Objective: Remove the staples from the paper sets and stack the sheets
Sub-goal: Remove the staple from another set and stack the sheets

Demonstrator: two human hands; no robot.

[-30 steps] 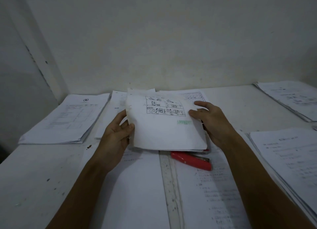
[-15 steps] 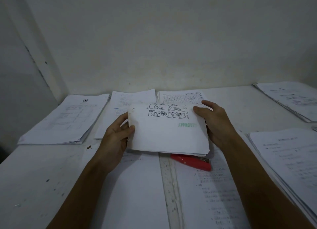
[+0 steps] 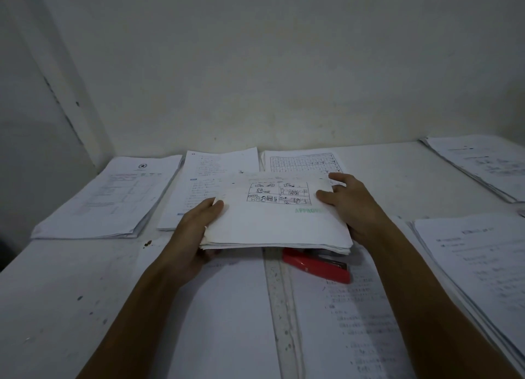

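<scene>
The bundle of sheets (image 3: 277, 225) sits low over the middle of the table (image 3: 392, 168), held from both sides. The left hand (image 3: 196, 230) grips its left edge, thumb on top and fingers underneath; the right hand (image 3: 352, 205) holds the right edge, thumb and forefinger lying on the top sheet.

The near edge looks ragged, the layers uneven, so a loose grip on either side could let lower sheets slide out and fan across the table. The red stapler (image 3: 316, 265) lies just beneath the front right corner; set down there, the bundle would rest crooked on it and could tip or spill. Any staple left in a corner might tear the paper if the sheets are pulled apart.

Whether staples remain cannot be made out in this dim light. The far part of the stapler is hidden under the bundle, as are the fingers below it. Other piles of paper (image 3: 110, 199) lie around, their print too small to read, and the pile on the right (image 3: 480, 267) runs off the picture.
</scene>
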